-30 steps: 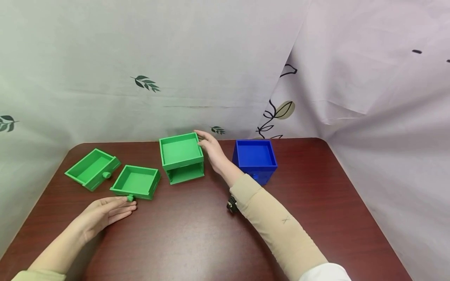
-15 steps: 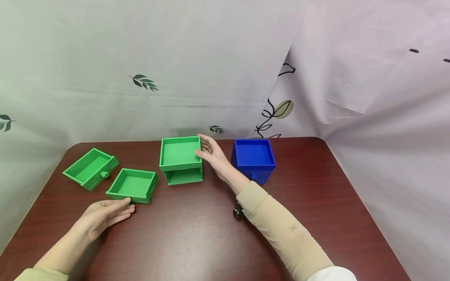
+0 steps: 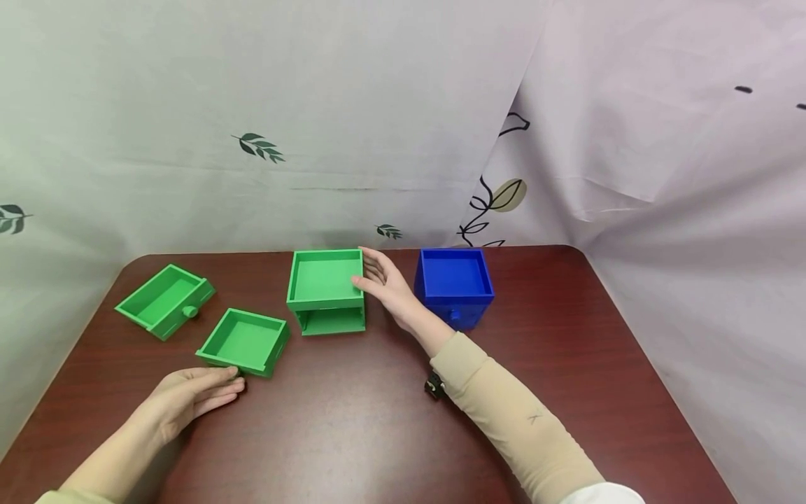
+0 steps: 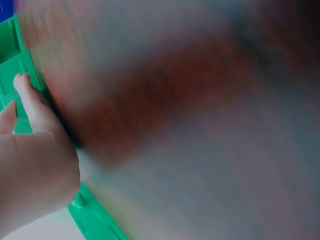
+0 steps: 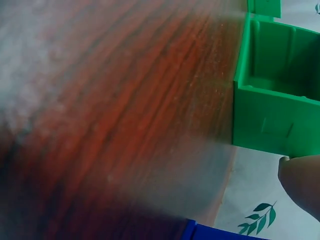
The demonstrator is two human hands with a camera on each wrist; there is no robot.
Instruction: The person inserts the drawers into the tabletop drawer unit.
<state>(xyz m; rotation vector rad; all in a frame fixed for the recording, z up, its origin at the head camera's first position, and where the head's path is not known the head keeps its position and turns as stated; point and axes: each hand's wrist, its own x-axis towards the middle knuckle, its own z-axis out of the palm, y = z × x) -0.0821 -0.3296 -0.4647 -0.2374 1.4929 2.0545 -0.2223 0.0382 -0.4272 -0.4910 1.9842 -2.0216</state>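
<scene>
My left hand (image 3: 189,399) pinches the front knob of a small green drawer (image 3: 245,341) at the left of the table. In the left wrist view, thumb and finger meet around the knob (image 4: 19,107). The drawer's opening faces up. To its right stands a green cabinet (image 3: 327,304) with a hollow front slot and a shallow tray top. My right hand (image 3: 390,283) holds the cabinet's right side, thumb over the top rim and fingers reaching along the side toward the back corner. The right wrist view shows the cabinet's side wall (image 5: 270,122) and its slot, with the thumb against it.
A second green drawer (image 3: 165,301) lies angled at the far left, knob toward me. Right of my right hand stands a blue cabinet (image 3: 455,280) with its drawer in. A pale cloth (image 3: 378,126) hangs behind the dark red table (image 3: 352,420).
The green cabinet has turned to face forward and shifted slightly right and nearer, the right hand moving with it. The held drawer has come slightly nearer to me.
</scene>
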